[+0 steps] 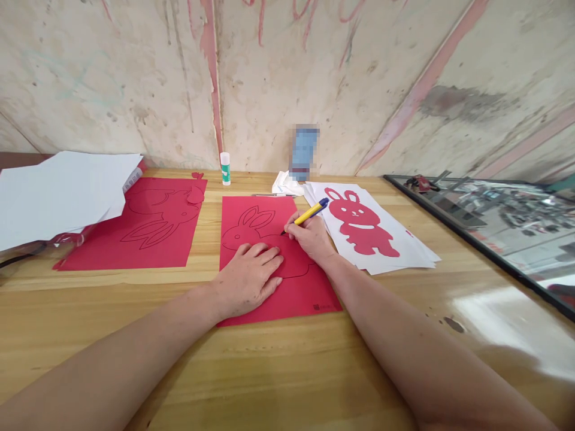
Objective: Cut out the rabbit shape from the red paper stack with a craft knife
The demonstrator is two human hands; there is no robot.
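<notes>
Stained pale wall (pixel 148 78) rises behind our wooden bench (pixel 251 371). On our left, a pile of white paper (pixel 63 191) overlaps a second red sheet (pixel 103 245), itself bearing a rabbit outline. A glue stick (pixel 225 169) stands upright near the wall, and a crumpled white tissue (pixel 283 183) lies by a blurred blue object (pixel 304 152). Right of our work, white papers (pixel 417 257) carry a red bunny cutout (pixel 359 218) — these come close to our right wrist. Our red sheet (pixel 294 257) lies between, drawn with a rabbit; our left hand (pixel 249 278) rests flat on it, fingers slightly spread, while our right hand (pixel 309 236) pinches a yellow pen (pixel 309 212), tip at the rabbit's back. Wood shows between both red sheets and widens before our sheet's near edge; rightward it reaches a dark-edged reflective panel (pixel 503 239). Light grain runs across the bench — glare and a dark knot (pixel 453 324) mark its right side.
</notes>
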